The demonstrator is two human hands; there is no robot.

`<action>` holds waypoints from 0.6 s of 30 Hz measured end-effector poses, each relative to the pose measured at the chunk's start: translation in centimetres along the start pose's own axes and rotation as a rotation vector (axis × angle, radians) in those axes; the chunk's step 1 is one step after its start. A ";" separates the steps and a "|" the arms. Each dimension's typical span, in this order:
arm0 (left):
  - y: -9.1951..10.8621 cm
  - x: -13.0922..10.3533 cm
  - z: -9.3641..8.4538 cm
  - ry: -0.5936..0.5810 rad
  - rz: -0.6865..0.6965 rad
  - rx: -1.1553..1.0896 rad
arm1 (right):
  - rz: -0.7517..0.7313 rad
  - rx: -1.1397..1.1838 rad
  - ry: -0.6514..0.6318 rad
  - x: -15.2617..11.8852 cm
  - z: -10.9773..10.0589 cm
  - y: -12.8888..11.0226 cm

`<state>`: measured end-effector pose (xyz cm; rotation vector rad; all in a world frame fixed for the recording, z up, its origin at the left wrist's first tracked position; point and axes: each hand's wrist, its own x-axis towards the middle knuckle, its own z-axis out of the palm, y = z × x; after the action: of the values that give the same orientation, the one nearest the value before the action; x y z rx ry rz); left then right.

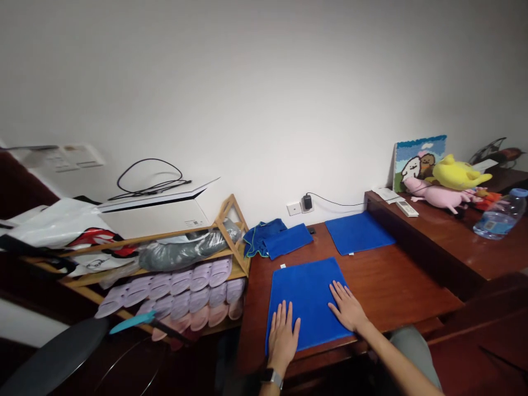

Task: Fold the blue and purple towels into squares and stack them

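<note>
Desk (396,286) in glossy reddish-brown wood, up against a plain pale wall (264,99), and quite a bit of blue on it. Main blue cloth (309,291) is spread flat at the near edge, with a little white tag at its far left corner. Both hands are on it, palms down and not gripping anything: left hand (283,336) on the near left part, fingers stretched out, watch (272,377) on that wrist; right hand (347,309) at the right edge, fingers spread.

Farther back by the wall there's a second flat cloth (358,234) to the right, and to the left a folded cloth (289,241) touching a crumpled darker cloth (259,234) with greenish edging. Black plug (307,202) in the wall socket between them, its cord running right.

Over on the right is a raised wooden top (449,234) with a dog picture (418,159) leaning on the wall, a yellow plush (457,173) on a pink one (439,196), a white remote (407,208) and a clear bottle (499,217). Left of the desk, a wooden rack (240,223) has rows of lilac and pink slippers (181,280), with a white box (157,217) above and a coiled black cable (148,191) on that.
</note>
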<state>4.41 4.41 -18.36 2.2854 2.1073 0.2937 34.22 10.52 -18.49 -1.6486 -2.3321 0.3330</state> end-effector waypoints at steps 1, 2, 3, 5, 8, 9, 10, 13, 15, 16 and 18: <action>0.2 -0.7 0.3 0.010 -0.024 0.006 | 0.011 -0.007 -0.005 0.2 0.0 0.5; 0.2 -1.2 0.5 0.018 -0.044 0.012 | 0.033 -0.015 -0.006 0.3 0.0 0.9; 0.1 -1.7 0.5 0.023 -0.060 0.016 | 0.058 -0.021 0.000 0.4 0.0 1.4; -0.5 -2.5 0.5 0.026 -0.078 0.017 | 0.107 -0.029 0.032 0.0 0.1 2.0; -1.6 -3.0 0.3 0.036 -0.070 0.013 | 0.125 -0.025 0.104 -1.7 0.4 2.2; -1.7 -3.0 0.1 0.048 -0.065 0.011 | 0.107 -0.016 0.121 -2.5 0.7 2.0; -1.6 -2.9 -0.1 0.062 -0.057 0.006 | 0.078 -0.001 0.130 -3.3 1.0 1.6; 0.5 -2.0 -1.1 0.070 0.019 -0.044 | 0.003 0.053 0.119 -5.5 2.1 0.1; 3.5 -1.1 -1.9 0.045 0.150 -0.108 | 0.016 0.095 0.092 -6.2 2.5 -0.5; 5.4 -0.6 -2.2 0.030 0.231 -0.144 | 0.034 0.132 0.069 -6.2 2.5 -0.4; 9.3 0.2 -2.5 0.000 0.405 -0.216 | 0.083 0.261 0.022 -5.8 1.9 0.3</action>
<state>13.21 3.50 -14.55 2.5512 1.5063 0.4989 35.68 5.09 -20.82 -1.6132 -2.1042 0.6053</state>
